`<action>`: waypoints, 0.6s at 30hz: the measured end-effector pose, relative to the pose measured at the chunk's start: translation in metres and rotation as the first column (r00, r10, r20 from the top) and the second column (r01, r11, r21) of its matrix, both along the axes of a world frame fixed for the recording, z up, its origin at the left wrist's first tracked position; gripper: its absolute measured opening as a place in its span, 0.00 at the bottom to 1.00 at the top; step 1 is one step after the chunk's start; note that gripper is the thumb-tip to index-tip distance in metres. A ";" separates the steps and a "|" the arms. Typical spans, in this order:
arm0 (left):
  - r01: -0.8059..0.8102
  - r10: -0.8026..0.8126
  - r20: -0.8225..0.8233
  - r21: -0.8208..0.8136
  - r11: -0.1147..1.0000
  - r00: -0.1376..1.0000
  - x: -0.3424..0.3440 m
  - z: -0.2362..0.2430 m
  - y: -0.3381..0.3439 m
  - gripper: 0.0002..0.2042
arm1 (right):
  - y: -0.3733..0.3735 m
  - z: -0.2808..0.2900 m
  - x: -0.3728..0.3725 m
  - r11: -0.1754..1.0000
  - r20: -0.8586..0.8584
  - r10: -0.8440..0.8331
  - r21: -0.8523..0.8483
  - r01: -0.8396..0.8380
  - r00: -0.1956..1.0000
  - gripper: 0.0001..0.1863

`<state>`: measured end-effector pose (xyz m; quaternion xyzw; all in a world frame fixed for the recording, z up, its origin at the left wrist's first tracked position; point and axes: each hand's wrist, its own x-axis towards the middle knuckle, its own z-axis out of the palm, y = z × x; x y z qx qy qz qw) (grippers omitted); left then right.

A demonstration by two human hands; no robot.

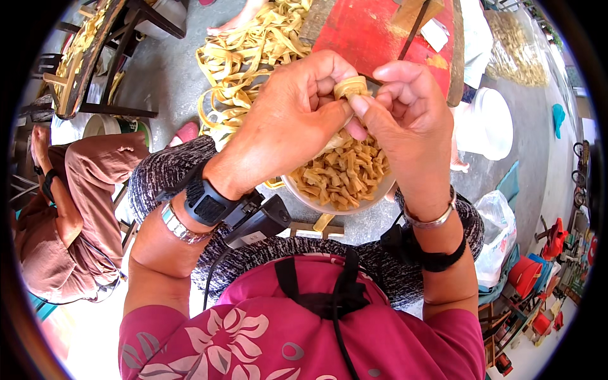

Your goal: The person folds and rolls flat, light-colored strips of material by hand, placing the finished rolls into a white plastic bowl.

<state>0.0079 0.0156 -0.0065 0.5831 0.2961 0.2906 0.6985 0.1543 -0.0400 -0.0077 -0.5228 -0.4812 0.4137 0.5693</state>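
Observation:
My left hand (297,120) and my right hand (405,114) meet at the upper middle, both pinching a small folded pale-yellow strip (350,85) between fingers and thumbs. Just under them is a pale bowl (294,196) heaped with small yellowish knotted pieces (342,177). A long heap of loose, flat yellow strips (234,63) lies beyond my left hand. A red board (351,35) with worn wooden edges is beyond my fingers, carrying a wooden piece (411,12).
A co-worker in brown trousers (95,177) sits at left, beside a wooden bench (82,63). At right stand a white bucket (487,123), a white plastic bag (491,234) and red clutter (525,275). Other people's bare feet show beyond the bowl.

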 end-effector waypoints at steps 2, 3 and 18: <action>0.044 -0.044 0.006 0.014 0.999 0.999 -0.002 0.002 -0.001 0.06 | -0.002 0.010 0.004 0.992 -0.032 0.055 -0.111 -0.058 0.998 0.14; 0.071 -0.072 0.006 0.030 0.997 0.997 -0.003 0.003 -0.001 0.07 | -0.002 0.011 0.005 0.985 -0.043 0.080 -0.148 -0.085 0.996 0.13; -0.148 0.238 -0.225 0.353 0.924 0.945 0.011 -0.001 -0.012 0.09 | 0.007 -0.023 -0.004 0.995 0.151 -0.100 0.019 0.098 0.984 0.07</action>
